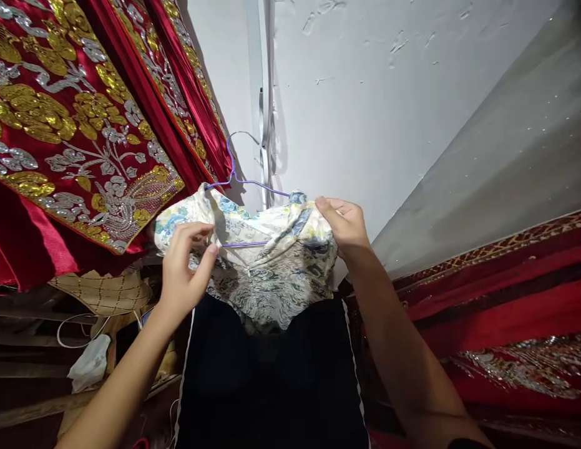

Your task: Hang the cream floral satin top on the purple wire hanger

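A dress [281, 293] with a pale blue-and-yellow floral bodice and a black lower part hangs in front of me. The purple wire hanger [257, 183] runs through its shoulders, and its lower bar shows inside the neckline. My left hand [185, 268] is at the left side of the neckline, its thumb and fingers closing lightly on the fabric edge. Up at the right shoulder, my right hand [344, 227] pinches the floral cloth between thumb and fingers. The dress hides part of the fingers on both hands.
Red garments with gold and silver sequins [84, 125] hang at upper left. A metal rail [264, 93] runs along the white wall [356, 112]. Sheer sparkly fabric [505, 149] and red embroidered cloth [515, 312] fill the right. A white plastic bag [90, 362] lies at lower left.
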`<state>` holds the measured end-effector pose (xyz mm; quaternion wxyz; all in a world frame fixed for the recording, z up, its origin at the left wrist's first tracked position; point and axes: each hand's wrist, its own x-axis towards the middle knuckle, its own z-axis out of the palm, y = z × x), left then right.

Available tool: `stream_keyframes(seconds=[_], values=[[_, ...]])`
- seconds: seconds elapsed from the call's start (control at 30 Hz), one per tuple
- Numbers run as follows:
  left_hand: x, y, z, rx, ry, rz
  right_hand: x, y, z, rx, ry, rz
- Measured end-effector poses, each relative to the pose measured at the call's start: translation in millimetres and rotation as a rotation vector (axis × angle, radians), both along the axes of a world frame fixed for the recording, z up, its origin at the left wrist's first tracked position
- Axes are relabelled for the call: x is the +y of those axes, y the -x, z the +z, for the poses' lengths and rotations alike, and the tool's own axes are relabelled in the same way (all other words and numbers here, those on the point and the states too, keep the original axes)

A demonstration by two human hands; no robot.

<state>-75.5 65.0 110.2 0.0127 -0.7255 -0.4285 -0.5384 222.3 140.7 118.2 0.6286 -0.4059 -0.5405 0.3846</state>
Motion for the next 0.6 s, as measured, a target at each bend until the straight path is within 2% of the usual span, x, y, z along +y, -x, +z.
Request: stream_keyframes(seconds=[0.1, 0.27, 0.47, 0.6], values=[[8.2, -4.9, -11.5, -0.033, 0.149, -0.032, 7.8, 10.3, 0.7, -0.047, -0.02, -0.011], [8.4, -4.0, -21.2, -0.068, 0.172, -0.019, 12.7, 6.2, 2.3, 0.016, -0.12, -0.142], [1.4, -1.7, -32.8, -0.105, 0.349, -0.104, -20.6, -20.4, -16.6, 0.019, -0.024, -0.257], [-0.9, -3.2, -38.6, -0.183, 0.396, -0.134, -34.9, -30.3, -35.1, -0.003, 0.036, -0.234]])
